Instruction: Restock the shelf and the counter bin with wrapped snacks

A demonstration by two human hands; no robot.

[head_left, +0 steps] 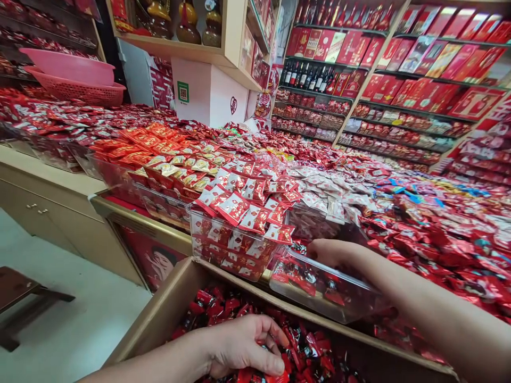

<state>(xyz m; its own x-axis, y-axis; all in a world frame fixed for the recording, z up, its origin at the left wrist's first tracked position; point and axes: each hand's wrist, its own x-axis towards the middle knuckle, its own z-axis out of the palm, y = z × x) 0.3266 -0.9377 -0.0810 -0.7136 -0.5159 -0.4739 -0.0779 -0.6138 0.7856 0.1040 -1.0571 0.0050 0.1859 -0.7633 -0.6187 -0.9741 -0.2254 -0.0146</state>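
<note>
My left hand [249, 340] is down in an open cardboard box [159, 324], its fingers curled over small red-wrapped candies [295, 346], with some red wrapper showing under the thumb. My right hand [325, 251] reaches over the rim of a clear plastic bin [339, 279] behind the box. Its fingers are hidden below the wrist, among a few dark-and-red wrapped candies [307, 276] in that bin. Just left of it stands a clear bin [231, 252] heaped with white-and-red candy packets [243, 205].
More candy heaps spread across the display, with orange-red packets [147, 138] to the left and white packets [323, 186] behind. Pink baskets [75, 80] sit at the far left. Shelves of boxes and bottles [307, 77] line the back. A dark stool [19, 290] stands on the floor.
</note>
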